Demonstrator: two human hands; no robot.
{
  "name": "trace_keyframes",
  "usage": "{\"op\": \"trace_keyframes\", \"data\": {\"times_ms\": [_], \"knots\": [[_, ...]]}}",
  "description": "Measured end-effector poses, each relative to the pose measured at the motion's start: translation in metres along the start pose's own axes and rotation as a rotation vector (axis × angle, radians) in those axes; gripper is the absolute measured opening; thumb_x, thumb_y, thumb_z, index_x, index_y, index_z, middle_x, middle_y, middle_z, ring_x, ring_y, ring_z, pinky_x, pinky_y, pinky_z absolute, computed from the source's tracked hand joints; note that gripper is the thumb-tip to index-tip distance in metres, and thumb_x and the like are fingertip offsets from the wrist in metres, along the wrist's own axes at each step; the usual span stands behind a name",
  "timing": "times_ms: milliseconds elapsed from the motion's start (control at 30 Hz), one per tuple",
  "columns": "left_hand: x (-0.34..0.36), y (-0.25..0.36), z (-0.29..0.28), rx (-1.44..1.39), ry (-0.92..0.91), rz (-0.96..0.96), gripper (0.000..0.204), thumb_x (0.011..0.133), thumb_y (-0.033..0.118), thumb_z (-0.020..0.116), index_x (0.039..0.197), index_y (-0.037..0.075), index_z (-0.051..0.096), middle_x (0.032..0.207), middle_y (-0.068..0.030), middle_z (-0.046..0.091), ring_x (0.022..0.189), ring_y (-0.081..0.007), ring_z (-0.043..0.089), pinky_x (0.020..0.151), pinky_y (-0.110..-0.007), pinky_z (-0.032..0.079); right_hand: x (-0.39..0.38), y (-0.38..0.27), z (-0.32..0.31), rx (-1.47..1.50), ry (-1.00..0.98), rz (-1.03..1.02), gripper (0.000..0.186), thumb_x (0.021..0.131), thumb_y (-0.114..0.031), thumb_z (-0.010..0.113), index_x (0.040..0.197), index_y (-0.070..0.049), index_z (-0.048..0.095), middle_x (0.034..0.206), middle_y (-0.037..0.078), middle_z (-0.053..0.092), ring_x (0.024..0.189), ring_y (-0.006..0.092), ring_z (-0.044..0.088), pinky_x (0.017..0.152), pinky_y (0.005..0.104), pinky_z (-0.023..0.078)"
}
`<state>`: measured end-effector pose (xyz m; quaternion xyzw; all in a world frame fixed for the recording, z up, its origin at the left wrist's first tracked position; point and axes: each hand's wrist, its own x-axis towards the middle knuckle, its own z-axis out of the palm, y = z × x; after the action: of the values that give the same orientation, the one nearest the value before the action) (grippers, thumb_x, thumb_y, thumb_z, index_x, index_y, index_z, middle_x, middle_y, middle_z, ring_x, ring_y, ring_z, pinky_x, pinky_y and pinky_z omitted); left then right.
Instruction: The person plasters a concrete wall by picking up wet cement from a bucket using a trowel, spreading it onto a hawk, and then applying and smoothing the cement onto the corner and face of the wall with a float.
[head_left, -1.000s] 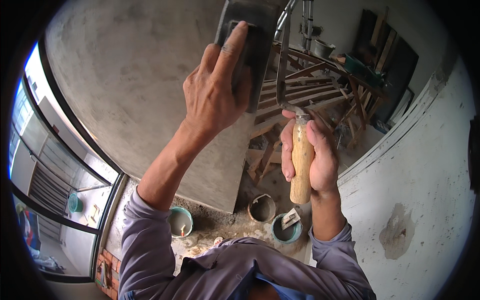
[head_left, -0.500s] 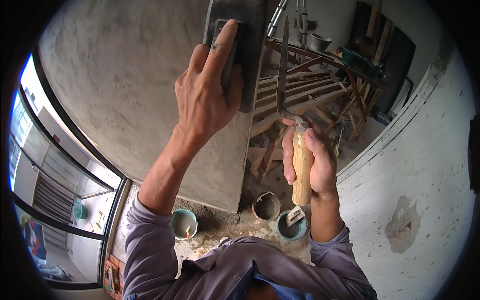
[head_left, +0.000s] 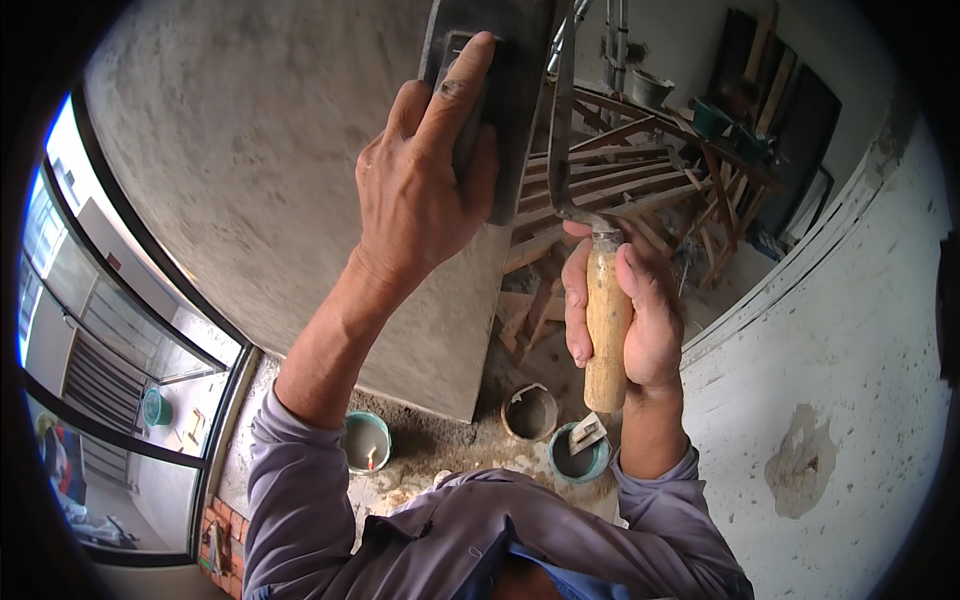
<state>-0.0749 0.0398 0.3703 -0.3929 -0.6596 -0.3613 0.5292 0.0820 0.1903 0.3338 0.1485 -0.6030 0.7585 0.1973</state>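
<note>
My left hand [head_left: 425,190] is closed on the handle of a dark, flat plastering float [head_left: 525,100], its index finger stretched along the top. The float lies against the grey plastered wall [head_left: 270,170], at its right edge. My right hand [head_left: 652,325] grips a trowel [head_left: 606,335] by its worn wooden handle. The trowel points upward, its narrow-looking metal blade seen nearly edge-on beside the float. Part of the right hand's fingers is hidden behind the handle.
Below stand a green bucket [head_left: 388,452], a grey bucket [head_left: 508,422] and another green bucket [head_left: 606,460] with a pale tool in it. Timber [head_left: 610,172] is stacked behind the wall edge. A speckled white wall [head_left: 730,450] rises right; a dark-framed window [head_left: 215,440] is left.
The float and my left hand have shifted slightly to the right. The trowel blade has tilted a little left and now stands closer to the float.
</note>
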Motion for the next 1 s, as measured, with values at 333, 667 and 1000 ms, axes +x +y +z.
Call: {"op": "trace_keyframes", "data": {"times_ms": [333,667,1000], "knots": [[0.000,0.001,0.003,-0.014,-0.009,-0.014,0.074,0.080,0.006,0.070,0.149,0.021,0.049,0.085,-0.0092,0.057,0.066,-0.0274,0.060,0.057,-0.040,0.051,-0.033,0.059,0.009,-0.136,0.016,0.143,0.047,0.107,-0.038,0.038,0.126,0.004,0.047,0.076,0.010,0.055,0.044,0.0144,0.052,0.042,0.0265,0.044],[0.005,0.002,0.004,0.047,-0.031,0.027,0.072,0.082,0.005,0.068,0.150,0.014,0.046,0.093,-0.0130,0.061,0.078,-0.0300,0.066,0.068,-0.041,0.056,-0.039,0.040,-0.006,-0.154,0.050,0.026,0.043,0.108,-0.032,0.036,0.126,0.004,0.047,0.072,0.011,0.055,0.044,0.0146,0.052,0.044,0.0278,0.045],[0.005,0.003,0.003,0.072,-0.027,0.076,0.069,0.084,0.006,0.067,0.149,0.010,0.046,0.100,-0.0160,0.064,0.088,-0.0316,0.068,0.075,-0.041,0.058,-0.058,0.094,-0.018,-0.109,0.015,0.230,0.043,0.109,-0.034,0.033,0.127,0.003,0.047,0.071,0.009,0.053,0.044,0.0137,0.051,0.046,0.0266,0.044]]}}
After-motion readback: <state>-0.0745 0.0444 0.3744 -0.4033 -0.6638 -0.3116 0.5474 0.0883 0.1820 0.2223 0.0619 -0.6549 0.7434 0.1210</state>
